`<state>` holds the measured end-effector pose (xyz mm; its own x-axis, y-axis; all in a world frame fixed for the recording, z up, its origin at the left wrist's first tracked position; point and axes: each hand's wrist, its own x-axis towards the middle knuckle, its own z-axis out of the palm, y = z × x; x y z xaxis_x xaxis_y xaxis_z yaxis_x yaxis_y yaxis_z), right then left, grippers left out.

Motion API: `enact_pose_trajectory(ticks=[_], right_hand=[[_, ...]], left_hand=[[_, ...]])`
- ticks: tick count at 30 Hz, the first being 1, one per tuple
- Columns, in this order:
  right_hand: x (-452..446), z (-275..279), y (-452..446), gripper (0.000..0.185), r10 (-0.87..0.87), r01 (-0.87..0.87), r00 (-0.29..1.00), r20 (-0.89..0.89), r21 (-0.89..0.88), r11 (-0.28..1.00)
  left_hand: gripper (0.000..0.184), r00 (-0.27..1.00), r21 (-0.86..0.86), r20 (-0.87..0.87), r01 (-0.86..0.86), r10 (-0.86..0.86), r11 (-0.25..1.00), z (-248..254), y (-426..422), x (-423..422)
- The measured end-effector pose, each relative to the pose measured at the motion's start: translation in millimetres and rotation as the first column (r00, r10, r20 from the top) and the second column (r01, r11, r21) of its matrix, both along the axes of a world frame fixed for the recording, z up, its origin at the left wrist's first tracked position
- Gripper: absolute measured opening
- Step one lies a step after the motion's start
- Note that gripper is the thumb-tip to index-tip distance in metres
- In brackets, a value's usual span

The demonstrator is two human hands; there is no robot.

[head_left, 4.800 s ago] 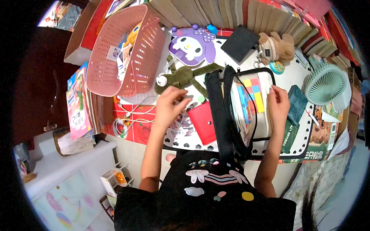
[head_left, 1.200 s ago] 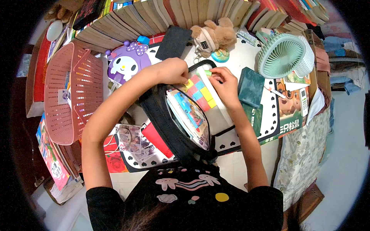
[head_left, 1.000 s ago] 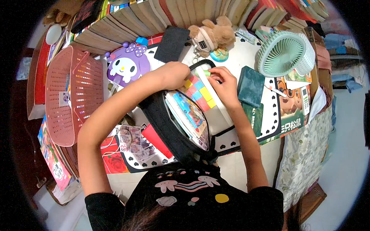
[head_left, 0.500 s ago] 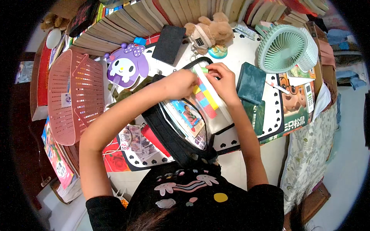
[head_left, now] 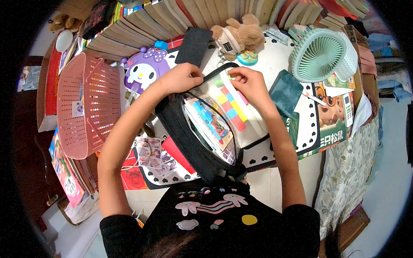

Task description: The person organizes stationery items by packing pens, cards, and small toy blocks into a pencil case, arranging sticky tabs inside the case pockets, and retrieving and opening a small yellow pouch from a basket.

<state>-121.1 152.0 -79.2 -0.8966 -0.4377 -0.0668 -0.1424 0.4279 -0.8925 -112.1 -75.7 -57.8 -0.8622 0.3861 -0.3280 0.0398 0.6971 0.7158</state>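
Note:
A black zip bag lies tilted on the desk, its mouth spread wide. Books and papers stand inside, one with a blue picture cover. On the right side of the opening is a flat white-edged item with red, yellow and blue squares and a pink patch; its kind is unclear. My left hand is closed at the bag's upper left rim, fingertips pinched on the edge. My right hand is closed over the top of the white-edged item, thumb and fingers bent around its edge.
A pink basket stands at left, beside a purple cartoon figure. Behind are a black flat object, a plush bear and a row of books. At right are a green fan and a teal box.
My left hand has moved left and up, from the white-edged item to the bag's rim. The bag's mouth shows more openly. My right hand stays at the item's top.

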Motion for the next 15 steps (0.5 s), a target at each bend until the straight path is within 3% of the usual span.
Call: enact_pose_trajectory(ticks=[4, 6, 13, 15], right_hand=[[0.7, -17.3, -7.0, 0.015, -0.060, 0.063, 0.997, 0.048, -0.064, 0.996], [0.0, -26.6, -7.7, 0.013, -0.034, 0.018, 0.998, -0.052, -0.272, 0.962], [3.4, -32.2, -15.1, 0.018, -0.048, 0.074, 0.994, 0.094, -0.294, 0.953], [3.8, -30.1, -14.2, 0.018, -0.032, 0.049, 0.997, 0.068, -0.265, 0.963]], left_hand=[[0.025, 0.999, 0.062, 0.033, -0.006, 0.004, 0.998, -5.8, -4.3, -2.9], [0.025, 0.999, 0.074, 0.046, -0.013, 0.010, 0.997, -8.0, -4.6, -2.8], [0.027, 0.997, 0.143, 0.071, 0.008, -0.018, 0.990, 0.3, 2.6, -5.1], [0.030, 0.981, -0.193, -0.070, 0.165, -0.181, 0.967, 10.0, 16.0, -10.0]])
